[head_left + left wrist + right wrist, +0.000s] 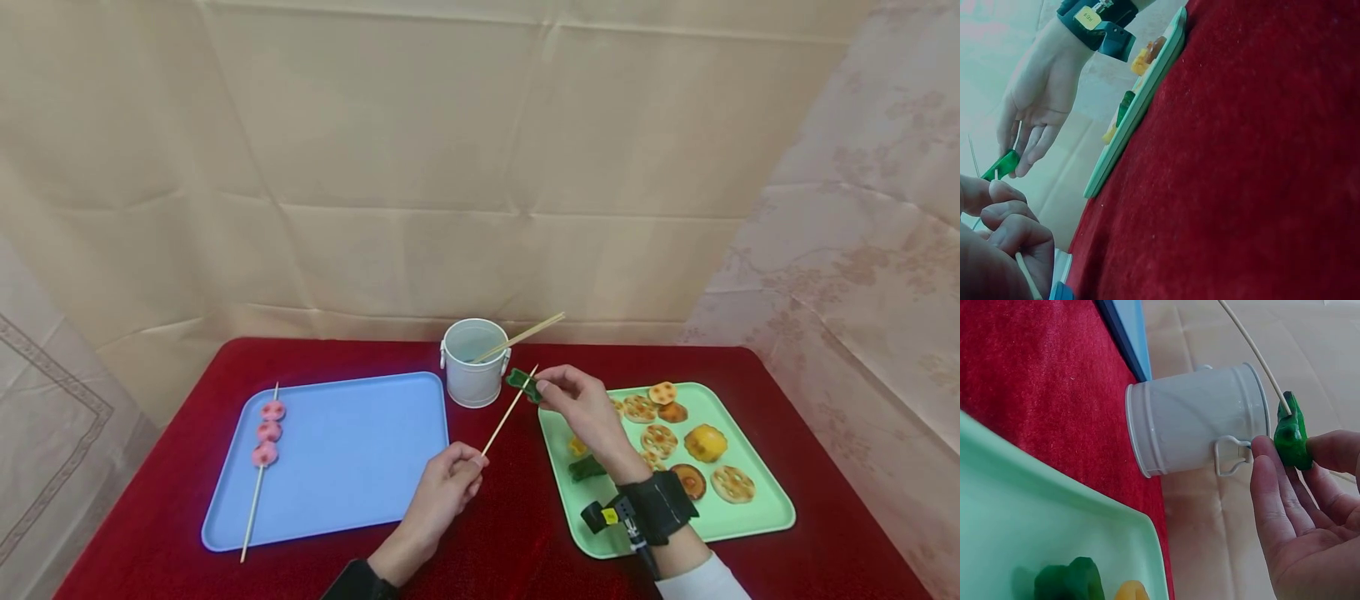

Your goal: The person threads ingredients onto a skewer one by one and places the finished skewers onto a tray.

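Note:
My left hand pinches a thin wooden skewer near its lower end, with the stick slanting up to the right. At its upper end sits a green pepper slice, glossy and notched, which my right hand holds between thumb and fingers. In the head view the skewer's tip shows past the slice. The right wrist view has the stick meeting the pepper slice on its face. Under my right forearm lies a light green tray with toy food; the arm hides part of it.
A blue tray at left bears a skewer with pink pieces. Behind my hands stands a white bucket with wooden skewers leaning out. The green tray holds lotus slices, a mushroom, a yellow piece and another green piece.

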{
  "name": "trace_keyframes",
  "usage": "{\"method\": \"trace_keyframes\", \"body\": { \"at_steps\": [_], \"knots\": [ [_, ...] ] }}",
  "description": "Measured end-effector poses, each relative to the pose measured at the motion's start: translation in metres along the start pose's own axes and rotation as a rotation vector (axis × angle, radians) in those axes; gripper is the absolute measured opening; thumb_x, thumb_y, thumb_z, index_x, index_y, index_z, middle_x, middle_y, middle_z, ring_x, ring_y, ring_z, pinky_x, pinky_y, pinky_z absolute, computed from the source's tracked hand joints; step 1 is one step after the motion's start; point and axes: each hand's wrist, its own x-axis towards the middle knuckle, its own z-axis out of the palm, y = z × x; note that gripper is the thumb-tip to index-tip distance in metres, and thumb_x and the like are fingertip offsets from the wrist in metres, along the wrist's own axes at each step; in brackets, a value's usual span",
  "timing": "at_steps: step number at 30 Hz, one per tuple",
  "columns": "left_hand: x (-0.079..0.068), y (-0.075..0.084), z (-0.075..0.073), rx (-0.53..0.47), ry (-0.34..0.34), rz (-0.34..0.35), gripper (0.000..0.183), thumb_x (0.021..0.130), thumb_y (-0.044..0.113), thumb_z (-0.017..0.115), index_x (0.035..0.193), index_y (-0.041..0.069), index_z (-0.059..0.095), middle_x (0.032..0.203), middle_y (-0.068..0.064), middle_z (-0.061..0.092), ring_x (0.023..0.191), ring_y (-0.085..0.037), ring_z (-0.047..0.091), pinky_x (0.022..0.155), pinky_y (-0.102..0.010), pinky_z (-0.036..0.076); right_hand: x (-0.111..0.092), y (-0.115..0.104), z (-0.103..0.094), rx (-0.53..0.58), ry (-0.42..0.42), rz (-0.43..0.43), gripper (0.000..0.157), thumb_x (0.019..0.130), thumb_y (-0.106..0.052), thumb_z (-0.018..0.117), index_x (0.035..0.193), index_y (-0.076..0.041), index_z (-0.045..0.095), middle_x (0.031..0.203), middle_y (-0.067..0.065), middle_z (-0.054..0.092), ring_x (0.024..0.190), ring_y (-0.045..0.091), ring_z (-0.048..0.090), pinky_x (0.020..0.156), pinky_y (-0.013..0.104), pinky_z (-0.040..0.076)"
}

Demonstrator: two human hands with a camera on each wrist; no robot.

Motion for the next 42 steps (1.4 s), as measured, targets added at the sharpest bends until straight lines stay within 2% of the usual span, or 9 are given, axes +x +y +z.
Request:
{"method": "trace_keyframes", "body": {
  "at_steps": [4,7,11,17,24,31,38,42],
  "knots": [
    [0.001,-0.001,0.001,-0.036,-0.007,-0.004,0.026,0.098,0.012,0.049,0.106,-0.012,0.053,0.064,0.0,0.048,0.048,-0.005,0.032,0.042,-0.018,0.026,-0.006,-0.017,0.002,-0.042,-0.017,0.003,0.024,0.094,-0.01,0.06,0.109,0.008,0.063,0.096,0.021,0.068,0.081,0.018,0.067,0.076,0.034,0.055],
    [0.001,0.0,0.003,-0.054,-0.006,-0.004,0.026,0.098,0.013,0.05,0.106,-0.012,0.053,0.064,0.001,0.048,0.048,-0.005,0.032,0.042,-0.018,0.025,-0.003,-0.007,0.002,-0.047,-0.017,-0.002,0.023,0.094,-0.01,0.06,0.109,0.007,0.063,0.096,0.02,0.068,0.081,0.02,0.067,0.076,0.036,0.055],
    [0.001,0.0,0.005,-0.071,0.003,-0.017,0.027,0.097,0.013,0.051,0.107,-0.012,0.053,0.064,0.001,0.048,0.048,-0.005,0.033,0.042,-0.018,0.026,0.001,0.01,0.003,-0.032,-0.015,-0.013,0.024,0.093,-0.014,0.063,0.109,0.003,0.065,0.097,0.018,0.068,0.084,0.029,0.067,0.075,0.037,0.056],
    [0.001,0.0,0.007,-0.077,0.007,-0.022,0.026,0.097,0.014,0.051,0.106,-0.011,0.053,0.064,0.001,0.048,0.049,-0.005,0.034,0.042,-0.017,0.026,-0.002,0.015,0.005,-0.032,-0.028,-0.02,0.026,0.09,-0.023,0.068,0.106,-0.003,0.068,0.097,0.013,0.068,0.087,0.041,0.064,0.078,0.047,0.053],
    [0.005,0.004,0.01,-0.059,0.022,-0.015,0.027,0.097,0.015,0.05,0.106,-0.01,0.053,0.064,0.001,0.048,0.049,-0.005,0.034,0.042,-0.017,0.026,-0.006,0.012,0.01,-0.161,-0.036,-0.066,0.019,0.089,-0.022,0.068,0.102,-0.009,0.07,0.089,0.004,0.069,0.079,0.037,0.065,0.068,0.032,0.052],
    [0.009,0.003,0.011,-0.017,0.038,-0.018,0.025,0.098,0.015,0.05,0.106,-0.008,0.055,0.063,0.001,0.047,0.049,-0.007,0.034,0.042,-0.018,0.026,-0.01,0.01,0.014,-0.213,-0.047,-0.036,0.018,0.089,-0.023,0.068,0.102,-0.011,0.069,0.086,0.002,0.068,0.077,0.03,0.065,0.068,0.033,0.049],
    [0.012,0.002,0.012,0.007,0.049,0.016,0.024,0.096,0.014,0.052,0.104,-0.008,0.056,0.066,-0.001,0.054,0.05,-0.007,0.038,0.042,-0.018,0.028,-0.022,-0.011,0.02,-0.26,-0.059,-0.039,0.016,0.09,-0.015,0.066,0.101,-0.004,0.069,0.087,0.008,0.069,0.07,0.014,0.062,0.066,0.032,0.048],
    [0.014,0.004,0.014,0.006,0.053,0.032,0.022,0.096,0.012,0.051,0.102,-0.008,0.056,0.068,-0.003,0.056,0.05,-0.007,0.038,0.044,-0.017,0.029,-0.03,-0.025,0.023,-0.277,-0.074,-0.064,0.013,0.09,-0.012,0.066,0.098,-0.002,0.07,0.084,0.008,0.068,0.068,0.013,0.059,0.062,0.029,0.045]
  ]
}}
